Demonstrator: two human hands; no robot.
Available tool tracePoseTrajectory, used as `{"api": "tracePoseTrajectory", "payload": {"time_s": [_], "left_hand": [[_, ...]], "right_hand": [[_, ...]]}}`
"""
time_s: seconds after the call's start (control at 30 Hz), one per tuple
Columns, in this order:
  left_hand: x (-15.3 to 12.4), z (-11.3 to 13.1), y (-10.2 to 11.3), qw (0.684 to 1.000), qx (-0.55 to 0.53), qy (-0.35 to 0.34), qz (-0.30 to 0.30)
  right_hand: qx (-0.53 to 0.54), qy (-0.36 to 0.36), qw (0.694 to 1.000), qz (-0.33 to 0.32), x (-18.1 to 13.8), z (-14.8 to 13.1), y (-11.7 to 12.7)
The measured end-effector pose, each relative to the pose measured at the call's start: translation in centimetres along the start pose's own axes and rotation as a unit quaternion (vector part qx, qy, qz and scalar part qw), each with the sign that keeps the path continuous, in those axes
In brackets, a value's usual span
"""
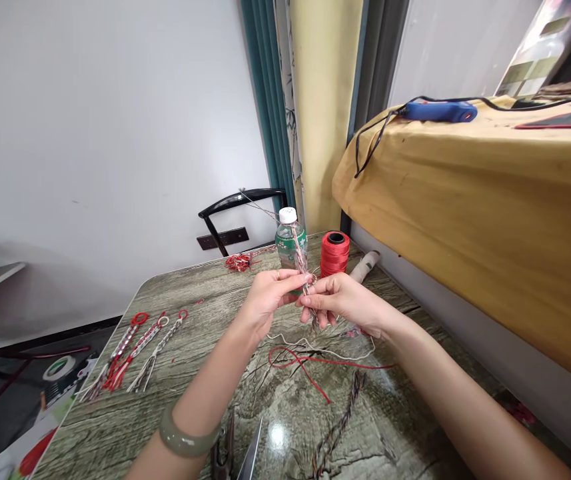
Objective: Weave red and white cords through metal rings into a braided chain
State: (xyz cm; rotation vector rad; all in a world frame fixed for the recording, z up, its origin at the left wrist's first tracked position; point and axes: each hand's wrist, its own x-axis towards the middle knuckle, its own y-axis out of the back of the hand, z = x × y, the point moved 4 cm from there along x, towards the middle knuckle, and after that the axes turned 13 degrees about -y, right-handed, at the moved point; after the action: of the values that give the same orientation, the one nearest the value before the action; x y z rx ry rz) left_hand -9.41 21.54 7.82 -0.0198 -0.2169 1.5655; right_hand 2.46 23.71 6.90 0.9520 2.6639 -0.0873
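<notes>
My left hand (276, 295) pinches a bundle of thin red, white and dark cords (299, 248) above the table's middle. Just below and to the right, my right hand (338, 300) grips the same cords between thumb and fingers. The bundle rises in front of a clear bottle (284, 245) with a green label and white cap. Thin strands run from near the cap toward the black chair back (238, 197). Fingers hide the exact spot being held. Under my hands lie a loose red cord (310, 378) and a white cord (290, 339).
Behind my right hand stand a red thread spool (334, 257) and a beige roll (365, 267). Three tasselled braids (142, 343) lie at left, a red tangle (239, 262) farther back. Scissors (251, 453) and a dark braid (338, 427) lie in front. A cloth-covered surface (465, 200) borders the right.
</notes>
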Motion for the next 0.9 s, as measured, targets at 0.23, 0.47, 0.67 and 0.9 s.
{"api": "tracePoseTrajectory", "payload": {"time_s": [0.23,0.47,0.67,0.9], "left_hand": [[-0.8,0.1,0.3,1.000,-0.009,0.015,-0.002],[-1.4,-0.5,0.5,0.999,-0.009,0.032,0.004],[-1.5,-0.9,0.7,0.999,0.011,0.051,0.005],[-1.7,-1.1,0.7,0.998,0.031,0.056,0.023]], "right_hand": [[-0.047,-0.002,0.998,-0.032,-0.4,0.1,-0.3],[-0.171,-0.019,0.984,-0.036,-1.1,-0.2,1.3],[-0.094,0.011,0.991,0.099,-0.8,-0.6,2.6],[-0.008,0.008,0.987,0.163,0.1,-0.1,2.1]]}}
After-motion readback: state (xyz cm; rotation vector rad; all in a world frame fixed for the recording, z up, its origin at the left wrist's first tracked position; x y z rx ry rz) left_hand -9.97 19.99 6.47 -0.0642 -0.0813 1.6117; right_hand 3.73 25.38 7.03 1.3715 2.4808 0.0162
